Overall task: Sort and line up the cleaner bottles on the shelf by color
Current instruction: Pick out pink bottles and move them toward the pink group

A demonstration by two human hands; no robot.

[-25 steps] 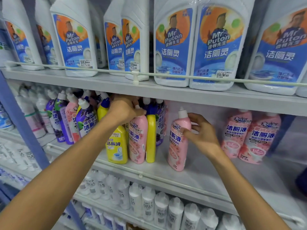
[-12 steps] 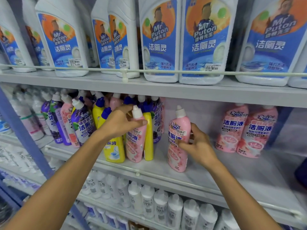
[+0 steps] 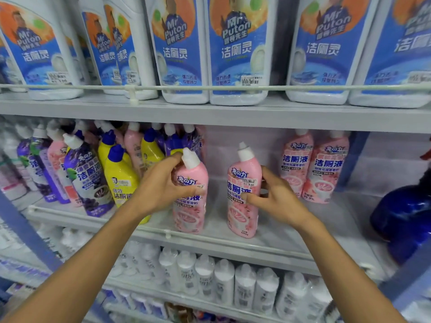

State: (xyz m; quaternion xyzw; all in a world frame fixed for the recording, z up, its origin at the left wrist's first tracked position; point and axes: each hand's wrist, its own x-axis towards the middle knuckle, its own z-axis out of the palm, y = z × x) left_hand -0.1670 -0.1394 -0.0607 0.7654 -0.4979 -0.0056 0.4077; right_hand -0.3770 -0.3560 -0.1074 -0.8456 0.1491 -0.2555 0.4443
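Head view, each hand covering a pink bottle's label

Glossy plastic pink bottles; matt grey shelf.

One head-worn view faces the shelf closely, angled slightly down (no second view).

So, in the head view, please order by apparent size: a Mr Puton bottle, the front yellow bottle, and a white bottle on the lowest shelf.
1. Mr Puton bottle
2. Front yellow bottle
3. White bottle

Nearness differs, so true sizes stay uncertain.
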